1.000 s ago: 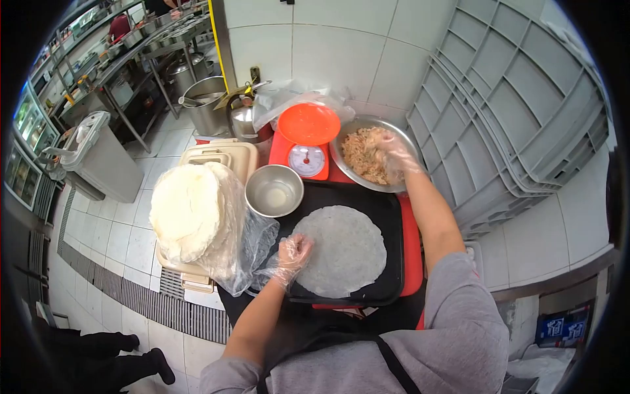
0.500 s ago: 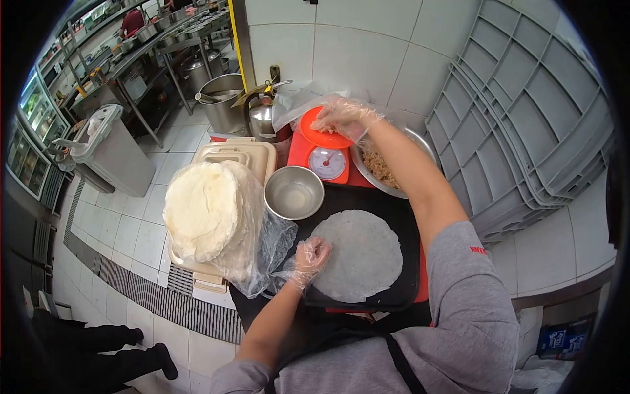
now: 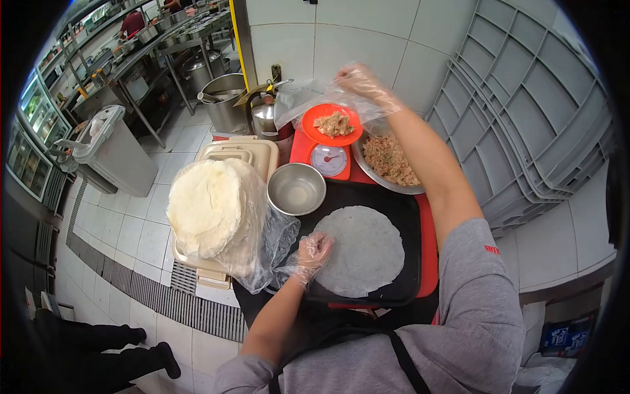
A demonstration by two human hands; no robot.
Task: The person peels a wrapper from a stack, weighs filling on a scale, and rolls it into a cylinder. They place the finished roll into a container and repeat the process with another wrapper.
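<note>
My left hand [image 3: 315, 249], in a clear plastic glove, is loosely closed at the left edge of a thin, round white sheet [image 3: 361, 253] lying on a black tray [image 3: 410, 282]. My gloved right hand [image 3: 361, 80] is raised behind an orange dish [image 3: 314, 119], fingers slightly bent and apart, holding nothing. A clump of pale minced filling [image 3: 335, 124] sits in that dish, on top of an orange dial scale [image 3: 328, 159]. Below my right forearm, a metal bowl [image 3: 408, 190] contains more filling [image 3: 387, 157].
A stack of round, pale wrappers [image 3: 205, 207] lies in plastic over a beige lidded box [image 3: 262, 154]. Beside it stands a small metal bowl [image 3: 296, 189]. Grey crates [image 3: 525, 111] lean against the right wall. Another person's legs [image 3: 111, 348] show at lower left.
My right hand has let go of the filling and lifted up and back from the dish. The filling now rests there uncovered. My left hand stays by the round sheet.
</note>
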